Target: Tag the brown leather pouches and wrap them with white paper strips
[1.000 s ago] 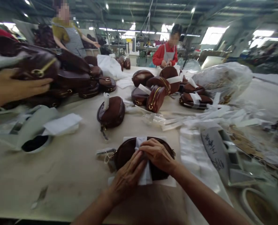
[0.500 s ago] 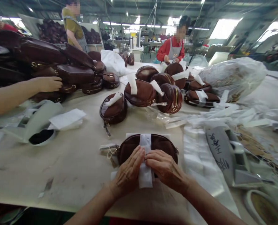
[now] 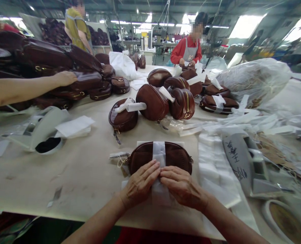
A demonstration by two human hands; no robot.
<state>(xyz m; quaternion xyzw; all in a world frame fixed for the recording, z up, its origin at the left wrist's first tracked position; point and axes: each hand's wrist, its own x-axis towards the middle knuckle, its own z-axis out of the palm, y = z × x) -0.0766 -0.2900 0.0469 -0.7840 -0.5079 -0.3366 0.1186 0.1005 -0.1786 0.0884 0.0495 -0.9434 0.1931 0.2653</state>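
A dark brown oval bag (image 3: 175, 154) lies on the table in front of me, a white paper sheet partly under it. Across its middle runs a white strip (image 3: 158, 150), its lower end hanging down toward me. My left hand (image 3: 141, 181) rests on the bag's front and the strip, fingers pressed together. From the other side my right hand (image 3: 182, 184) lies on the strip's right part, its fingers also together. Both sets of fingertips nearly meet on the strip. Whatever is under the fingers is hidden. A tag on a string (image 3: 119, 156) sticks out at the bag's left end.
Several brown bags (image 3: 152, 101) stand beyond, with more piled at the left (image 3: 46, 56), where another person's arm (image 3: 28, 88) reaches in. White strips (image 3: 216, 127), a tape dispenser (image 3: 238, 166) and a tape roll (image 3: 284, 220) lie right; another dispenser (image 3: 47, 130) stands left.
Both my hands have slid slightly down the strip toward me. The other person's arm has moved right over the pile. One standing bag beyond has turned, its strip now pointing left.
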